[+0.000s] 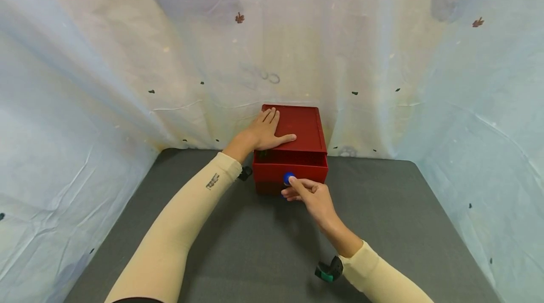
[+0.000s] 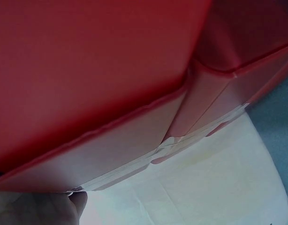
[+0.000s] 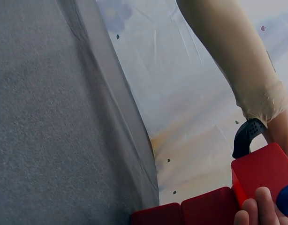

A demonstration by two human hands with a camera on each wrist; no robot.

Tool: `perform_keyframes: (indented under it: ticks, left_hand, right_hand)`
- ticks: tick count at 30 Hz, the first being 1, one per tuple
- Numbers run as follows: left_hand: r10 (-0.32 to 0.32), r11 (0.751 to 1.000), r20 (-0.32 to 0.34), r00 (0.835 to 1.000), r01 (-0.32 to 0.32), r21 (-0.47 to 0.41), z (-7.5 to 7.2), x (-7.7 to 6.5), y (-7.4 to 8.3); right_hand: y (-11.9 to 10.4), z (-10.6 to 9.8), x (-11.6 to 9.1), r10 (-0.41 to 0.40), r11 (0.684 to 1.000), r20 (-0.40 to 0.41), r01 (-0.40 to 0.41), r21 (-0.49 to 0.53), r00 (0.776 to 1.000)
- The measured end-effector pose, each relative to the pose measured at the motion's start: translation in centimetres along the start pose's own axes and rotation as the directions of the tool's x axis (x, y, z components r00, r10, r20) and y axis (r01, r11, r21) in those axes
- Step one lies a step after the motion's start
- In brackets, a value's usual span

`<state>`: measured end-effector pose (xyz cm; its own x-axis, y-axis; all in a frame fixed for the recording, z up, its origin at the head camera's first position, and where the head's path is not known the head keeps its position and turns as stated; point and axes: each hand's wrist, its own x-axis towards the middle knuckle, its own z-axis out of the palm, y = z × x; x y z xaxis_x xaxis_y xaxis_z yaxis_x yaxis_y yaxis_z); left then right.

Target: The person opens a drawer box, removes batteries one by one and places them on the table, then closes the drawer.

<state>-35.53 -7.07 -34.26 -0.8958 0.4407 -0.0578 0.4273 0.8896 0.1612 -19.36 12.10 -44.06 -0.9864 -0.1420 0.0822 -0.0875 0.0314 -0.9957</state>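
Observation:
A red drawer unit (image 1: 301, 126) stands at the table's back edge. Its top drawer (image 1: 272, 171) is pulled partway out, leaving a dark gap under the lid. My left hand (image 1: 267, 130) lies flat on the lid with the thumb spread to the side. On the drawer front sits a round blue knob (image 1: 288, 179), which my right hand (image 1: 312, 197) pinches between thumb and fingers. The right wrist view shows the blue knob (image 3: 286, 199) beside the curled fingers (image 3: 263, 201). In the left wrist view, the red side panel (image 2: 87, 61) fills much of the picture.
A dark grey cloth (image 1: 263, 251) covers the table. Pale patterned curtains (image 1: 293, 57) hang behind it and along both sides. Further red drawer fronts (image 3: 209, 206) line up with the pulled-out one. Each wrist carries a dark strapped device (image 1: 329, 270).

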Motion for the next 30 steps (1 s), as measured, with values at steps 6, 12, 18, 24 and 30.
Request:
perform_keyframes:
  ticks: [6,12,18,24,30]
  left_hand:
    - [-0.001,1.0,0.001,1.0,0.001,-0.009,-0.1,0.0,0.1]
    - [-0.002,1.0,0.01,1.0,0.002,-0.009,0.0,0.1,0.1]
    - [0.002,1.0,0.015,1.0,-0.002,-0.006,0.0,0.1,0.1]
    - [0.001,1.0,0.013,1.0,0.0,-0.013,0.1,0.1,0.0]
    - [0.001,1.0,0.014,1.0,-0.001,-0.018,0.1,0.1,-0.2]
  right_hand:
    - [0.0,0.1,-0.9,-0.001,1.0,-0.006,0.001,0.004,1.0]
    - [0.1,0.2,-1.8,-0.014,1.0,-0.009,0.014,0.017,1.0]
    - [0.0,0.3,-2.6,-0.003,1.0,0.001,0.003,0.025,1.0]
    - [0.1,0.5,-3.3,-0.007,1.0,0.003,0.007,0.028,1.0]
    - [0.4,0.6,-4.1,0.012,1.0,-0.003,-0.012,0.02,1.0]
